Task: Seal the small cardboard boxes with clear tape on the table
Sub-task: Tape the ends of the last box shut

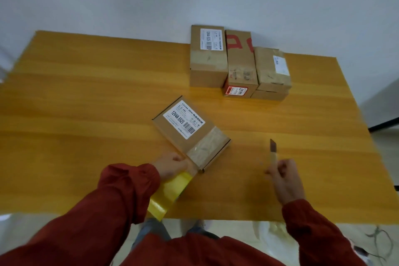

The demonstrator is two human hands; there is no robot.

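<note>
- Table [86,103]: a wood-grain top that carries every item. The work area is at the middle of the near edge, within reach of both hands.
- Stacked boxes [207,58]: a close group of small cardboard boxes against the far edge, right of centre, their sides touching. At least one sits on another at the right of the group. Tape shows across several tops, so they are probably finished and set well apart from the work area.
- Box in work [183,127]: lies flat near the middle of the near edge, turned at an angle, label side up. The angle probably lines its near end up with the left arm.
- Tape strip [207,147]: clear tape covers the near part of the top face and runs to the near end, towards the roll.
- Tape roll [170,190]: yellowish and translucent, just beside the box's near end, partly under the sleeve. It seems to hold the strip taut for cutting.
- Left hand [171,166]: fingers curled together, gripping the roll against the box's near end.
- Right hand [282,179]: raised above the table to the right of the box, fingers curled round the cutter.
- Cutter [273,151]: held upright, blade end pointing towards the far edge, apart from the tape. The strip appears uncut.
</note>
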